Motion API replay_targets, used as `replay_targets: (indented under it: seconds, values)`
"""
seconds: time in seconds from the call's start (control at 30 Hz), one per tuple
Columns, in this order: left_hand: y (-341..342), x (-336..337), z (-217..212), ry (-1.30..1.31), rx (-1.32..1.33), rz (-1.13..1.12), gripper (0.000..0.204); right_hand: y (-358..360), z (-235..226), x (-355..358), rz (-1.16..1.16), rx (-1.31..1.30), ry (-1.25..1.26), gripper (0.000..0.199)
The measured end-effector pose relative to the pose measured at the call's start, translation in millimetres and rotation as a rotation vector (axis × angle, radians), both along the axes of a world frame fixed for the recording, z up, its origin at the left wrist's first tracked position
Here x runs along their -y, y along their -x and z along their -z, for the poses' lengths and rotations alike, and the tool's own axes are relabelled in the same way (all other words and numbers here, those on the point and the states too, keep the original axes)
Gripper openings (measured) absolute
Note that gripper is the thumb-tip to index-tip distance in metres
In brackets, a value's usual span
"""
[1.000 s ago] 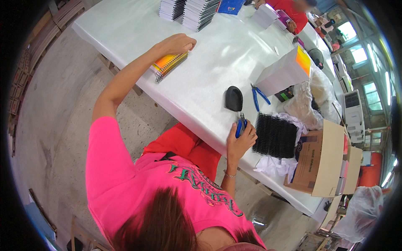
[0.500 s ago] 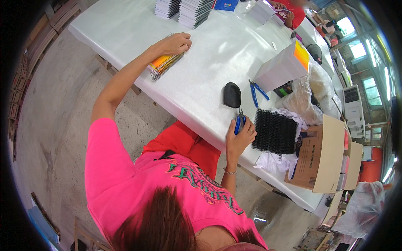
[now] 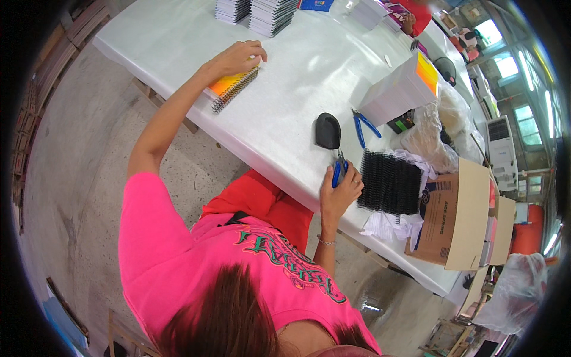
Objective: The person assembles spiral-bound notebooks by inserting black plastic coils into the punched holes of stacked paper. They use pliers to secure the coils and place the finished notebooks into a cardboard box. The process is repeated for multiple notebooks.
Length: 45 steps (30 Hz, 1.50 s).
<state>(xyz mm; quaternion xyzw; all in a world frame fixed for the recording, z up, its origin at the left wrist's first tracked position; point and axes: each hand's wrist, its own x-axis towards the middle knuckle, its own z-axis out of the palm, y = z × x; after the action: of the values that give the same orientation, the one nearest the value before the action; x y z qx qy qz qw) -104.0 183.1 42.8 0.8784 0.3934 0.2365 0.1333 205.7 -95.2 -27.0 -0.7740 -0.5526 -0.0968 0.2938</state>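
Note:
My left hand (image 3: 239, 58) reaches across the white table, its fingers curled over the far end of spiral notebooks (image 3: 229, 84). These have yellow-orange covers and lie together near the table's edge, their wire coils facing right. The palm hides part of the covers. In my right hand (image 3: 341, 191), low at the table's front edge, is a pair of blue-handled pliers (image 3: 339, 169), its jaws pointing away from me. Just beyond the jaws sits a black rounded object (image 3: 328, 131). A second pair of blue-handled pliers (image 3: 364, 127) lies spread apart to its right.
Black plastic coils (image 3: 389, 182) are bunched right of my right hand, beside an open cardboard box (image 3: 439, 217). Behind them stand a tall paper stack (image 3: 399, 89) and clear plastic bags (image 3: 429, 134). Spiral-bound stacks (image 3: 272, 16) are at the far side. A person in red (image 3: 418, 16) works opposite.
My left hand has shifted slightly at the notebooks, and more of the orange cover shows. The right hand keeps hold of the pliers in nearly the same place.

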Motion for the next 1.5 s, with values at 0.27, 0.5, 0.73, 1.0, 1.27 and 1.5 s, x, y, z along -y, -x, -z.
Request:
replay_targets:
  seconds: [0.27,0.5,0.73,1.0,1.27,1.5]
  values:
    - [16,6,3,0.059,-0.118,-0.045,0.042,1,-1,0,0.011,0.010,0.017,0.050]
    - [19,7,9,0.078,-0.101,-0.106,0.042,2,-1,0,0.006,0.009,0.008,0.050]
    - [21,9,11,0.061,-0.108,-0.112,0.040,2,-1,1,0.004,0.011,0.003,0.050]
    - [25,7,9,0.116,-0.002,-0.071,0.036,4,2,-5,0.085,0.012,-0.009,0.051]
    - [-8,56,-30,-0.126,0.060,-0.081,0.028,-8,-22,-3,-0.092,-0.269,-0.112,0.052]
    - [-79,115,-4,0.207,0.299,0.191,0.026,-95,-116,-66,-0.129,-0.415,-0.387,0.041]
